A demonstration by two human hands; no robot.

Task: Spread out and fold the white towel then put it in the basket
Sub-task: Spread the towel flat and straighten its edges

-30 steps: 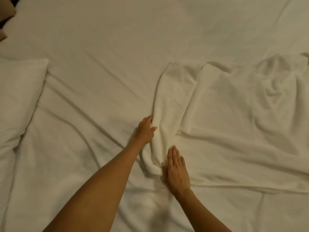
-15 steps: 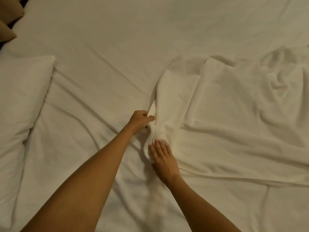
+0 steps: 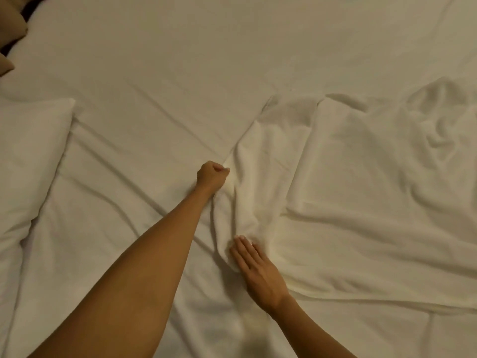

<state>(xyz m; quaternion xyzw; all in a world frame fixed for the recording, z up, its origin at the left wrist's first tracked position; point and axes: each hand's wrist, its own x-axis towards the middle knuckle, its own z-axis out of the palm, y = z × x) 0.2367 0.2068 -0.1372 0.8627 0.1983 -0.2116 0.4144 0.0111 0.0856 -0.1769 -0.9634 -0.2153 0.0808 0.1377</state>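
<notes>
The white towel [image 3: 361, 192] lies rumpled across the right half of the bed, with its left part bunched into long folds. My left hand [image 3: 212, 177] is curled into a fist at the towel's left edge and grips that edge. Flat on the towel's near left corner rests my right hand [image 3: 255, 267], fingers straight and pressing down. No basket is in view.
A white bed sheet [image 3: 180, 73] covers the bed, creased in long diagonal lines. A white pillow [image 3: 28, 161] lies at the left edge. Something tan [image 3: 10, 24] shows at the top left corner.
My left hand has closed into a fist on the towel's left edge. My right hand slid up the folds, then back down toward the near corner.
</notes>
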